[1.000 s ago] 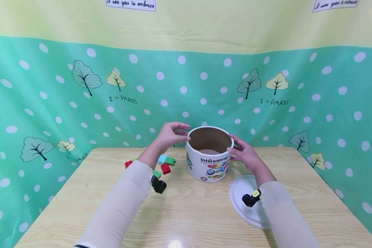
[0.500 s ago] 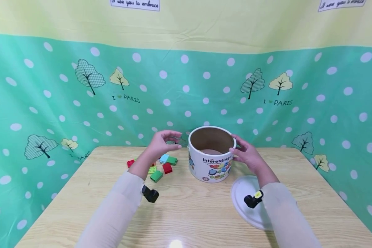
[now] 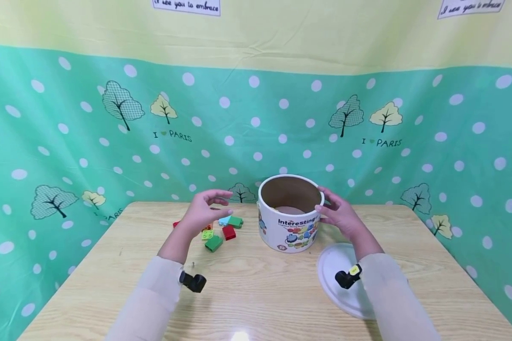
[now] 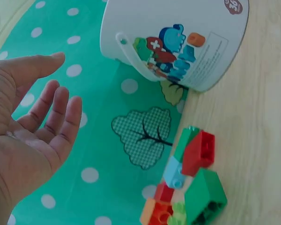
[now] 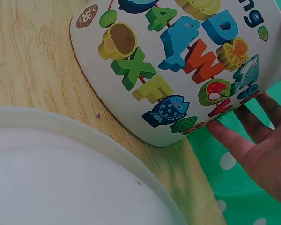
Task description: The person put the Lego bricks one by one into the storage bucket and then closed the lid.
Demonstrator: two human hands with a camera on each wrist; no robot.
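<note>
A white round bucket printed with "Interesting" and colourful toy pictures stands upright with its top uncovered. At its right rim, my right hand grips the side, thumb toward the front. In the right wrist view, fingers of that hand touch the printed wall. My left hand is in the air left of the bucket, holding nothing, its fingers loosely bent. Near it on the table lie several toy building blocks, among them a green block, a red block and a light-blue block.
A white round lid lies flat on the wooden table, partly under the right forearm. Behind the table hangs a green and yellow curtain. A white handle hangs on the bucket's side.
My left hand has let go of the bucket's left rim and moved left and nearer, bringing more blocks into sight. My right hand stays on the rim, and the bucket stands in place.
</note>
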